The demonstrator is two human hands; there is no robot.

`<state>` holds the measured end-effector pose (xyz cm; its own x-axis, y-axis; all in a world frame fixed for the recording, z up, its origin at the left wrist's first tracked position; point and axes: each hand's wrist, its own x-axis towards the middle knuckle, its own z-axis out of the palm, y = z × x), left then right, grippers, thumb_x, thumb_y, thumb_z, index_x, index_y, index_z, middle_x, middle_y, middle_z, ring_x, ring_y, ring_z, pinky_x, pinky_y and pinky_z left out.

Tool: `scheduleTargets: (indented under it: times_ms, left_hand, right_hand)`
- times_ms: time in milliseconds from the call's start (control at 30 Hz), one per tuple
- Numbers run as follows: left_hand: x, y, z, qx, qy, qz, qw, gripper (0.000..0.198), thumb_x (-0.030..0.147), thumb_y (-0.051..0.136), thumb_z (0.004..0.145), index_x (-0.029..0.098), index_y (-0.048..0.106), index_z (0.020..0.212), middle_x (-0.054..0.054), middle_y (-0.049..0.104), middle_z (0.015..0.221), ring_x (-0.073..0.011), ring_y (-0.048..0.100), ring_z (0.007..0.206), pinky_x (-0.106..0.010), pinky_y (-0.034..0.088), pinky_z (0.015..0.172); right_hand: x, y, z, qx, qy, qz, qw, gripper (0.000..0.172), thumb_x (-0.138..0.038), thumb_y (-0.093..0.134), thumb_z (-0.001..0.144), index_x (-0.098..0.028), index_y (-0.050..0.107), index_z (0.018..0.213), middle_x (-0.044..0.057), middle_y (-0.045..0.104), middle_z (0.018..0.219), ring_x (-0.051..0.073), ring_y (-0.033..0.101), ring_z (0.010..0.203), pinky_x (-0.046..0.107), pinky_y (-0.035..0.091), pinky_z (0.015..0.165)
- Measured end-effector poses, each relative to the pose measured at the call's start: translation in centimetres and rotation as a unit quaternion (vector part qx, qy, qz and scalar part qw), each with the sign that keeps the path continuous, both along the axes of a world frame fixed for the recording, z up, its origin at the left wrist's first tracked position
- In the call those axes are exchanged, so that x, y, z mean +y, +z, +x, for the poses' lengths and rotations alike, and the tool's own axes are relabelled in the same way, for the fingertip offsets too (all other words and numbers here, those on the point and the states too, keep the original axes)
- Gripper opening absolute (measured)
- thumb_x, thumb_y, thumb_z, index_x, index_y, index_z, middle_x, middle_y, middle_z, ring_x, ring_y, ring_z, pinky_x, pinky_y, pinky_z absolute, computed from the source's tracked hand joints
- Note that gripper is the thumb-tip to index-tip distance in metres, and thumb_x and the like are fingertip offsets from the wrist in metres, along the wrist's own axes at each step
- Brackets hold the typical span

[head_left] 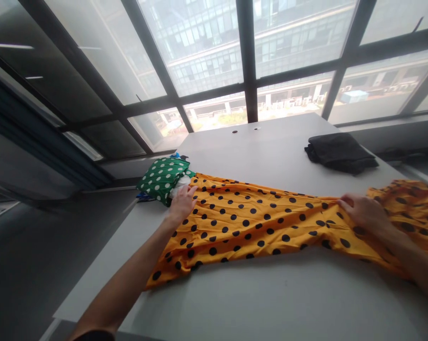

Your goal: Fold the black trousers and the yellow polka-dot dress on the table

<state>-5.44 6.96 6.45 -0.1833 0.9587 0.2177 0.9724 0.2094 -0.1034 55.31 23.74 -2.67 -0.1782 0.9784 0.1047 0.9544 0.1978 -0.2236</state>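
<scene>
A yellow-orange garment with black polka dots (pixel 245 222) stretches lengthwise across the white table, its surface wrinkled. The exact kind of garment cannot be told. At its far left corner my left hand (pixel 182 201) grips the cloth edge between thumb and fingers. My right hand (pixel 365 213) pinches the upper edge farther to the right, with its fingertips partly hidden in the fabric. Beyond the right hand, the cloth is bunched in a heap. Beside my left hand lies a green cloth with white dots (pixel 164 177), with some white fabric next to it.
A folded black cloth (pixel 342 151) rests at the back right of the white table (pixel 235 293). Two small round holes pierce the tabletop near its far end. Large framed windows (pixel 207 52) stand behind the table, and a dark curtain (pixel 40 128) hangs at the left.
</scene>
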Motion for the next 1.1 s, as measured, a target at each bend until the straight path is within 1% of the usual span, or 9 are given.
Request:
scheduleTargets:
  times_ms: [100,200,333,433,567,700,767,900,1100]
  left_hand:
    - [6.1,-1.0,-0.7,0.004,0.008,-0.017,1.000,0.040,0.015,0.060,0.087,0.020,0.071,0.125,-0.014,0.061,0.139,-0.0328,0.054,0.128,-0.040,0.046,0.105]
    - [10.3,-0.9,-2.3,-0.022,-0.004,-0.034,0.999,0.028,0.019,0.053,0.091,0.017,0.076,0.108,-0.013,0.067,0.132,-0.0294,0.058,0.123,-0.037,0.044,0.105]
    - [13.9,0.2,-4.4,-0.057,0.008,-0.066,0.996,0.032,0.022,0.049,0.094,0.016,0.075,0.110,-0.010,0.076,0.105,-0.0225,0.067,0.094,-0.029,0.049,0.087]
    - [15.3,0.4,-4.4,-0.060,0.032,-0.064,0.996,0.029,0.021,0.052,0.091,0.015,0.075,0.109,-0.012,0.076,0.103,-0.0246,0.067,0.096,-0.032,0.049,0.090]
    - [14.9,-0.6,-1.1,-0.040,0.032,0.001,0.999,0.042,0.018,0.046,0.096,0.009,0.066,0.132,-0.024,0.061,0.140,-0.0351,0.054,0.131,-0.049,0.035,0.114]
    - [11.6,-3.4,4.3,-0.045,-0.067,0.011,0.997,0.050,0.031,0.039,0.105,0.018,0.053,0.152,-0.014,0.047,0.160,-0.0294,0.038,0.149,-0.047,0.019,0.127]
    - [9.6,-5.0,6.0,-0.063,-0.118,-0.014,0.991,0.054,0.042,0.039,0.107,0.024,0.048,0.157,-0.011,0.040,0.166,-0.0327,0.029,0.155,-0.056,0.013,0.127]
    - [7.8,-6.8,5.9,-0.111,-0.096,-0.085,0.986,0.061,0.053,0.038,0.107,0.030,0.040,0.163,-0.009,0.027,0.173,-0.0386,0.020,0.159,-0.068,0.013,0.124]
    - [7.4,-6.0,4.2,-0.110,-0.119,-0.040,0.986,0.060,0.050,0.038,0.106,0.028,0.042,0.162,-0.009,0.029,0.172,-0.0356,0.022,0.159,-0.065,0.019,0.125]
  right_hand:
    - [-0.2,-0.1,0.0,0.015,0.008,0.007,1.000,0.034,-0.047,0.046,0.096,-0.024,0.072,0.098,0.010,0.078,0.098,0.032,0.071,0.095,0.040,0.044,0.082]
    - [-0.4,-0.1,-0.1,0.028,0.018,0.024,0.999,0.032,-0.044,0.046,0.097,-0.023,0.070,0.096,0.011,0.077,0.097,0.032,0.071,0.093,0.040,0.045,0.082]
    - [-0.5,-0.1,-0.3,0.034,0.018,0.030,0.999,0.027,-0.042,0.047,0.097,-0.025,0.068,0.093,0.009,0.077,0.093,0.033,0.071,0.091,0.043,0.047,0.084]
    - [-0.5,-0.1,-0.5,0.037,0.021,0.035,0.998,0.028,-0.042,0.046,0.097,-0.024,0.068,0.093,0.012,0.077,0.094,0.034,0.071,0.091,0.045,0.047,0.084]
    - [-0.6,0.0,-0.5,0.044,0.016,0.028,0.998,0.028,-0.042,0.047,0.096,-0.024,0.068,0.093,0.012,0.077,0.095,0.034,0.072,0.092,0.045,0.048,0.086]
    - [-0.6,0.0,-0.4,0.067,0.004,0.056,0.996,0.030,-0.043,0.045,0.097,-0.024,0.069,0.093,0.012,0.076,0.101,0.033,0.070,0.096,0.043,0.049,0.088]
    - [-0.5,0.0,-0.4,0.075,0.004,0.081,0.994,0.033,-0.044,0.044,0.098,-0.024,0.069,0.093,0.013,0.075,0.104,0.032,0.069,0.099,0.043,0.049,0.091]
    - [-0.4,0.2,-1.1,0.049,0.010,0.097,0.994,0.036,-0.046,0.044,0.098,-0.022,0.071,0.103,0.015,0.071,0.109,0.034,0.065,0.108,0.045,0.049,0.097]
    - [-3.7,1.9,-1.6,0.021,-0.019,0.160,0.987,0.049,-0.038,0.037,0.103,-0.016,0.060,0.140,0.020,0.056,0.141,0.036,0.051,0.133,0.048,0.041,0.113]
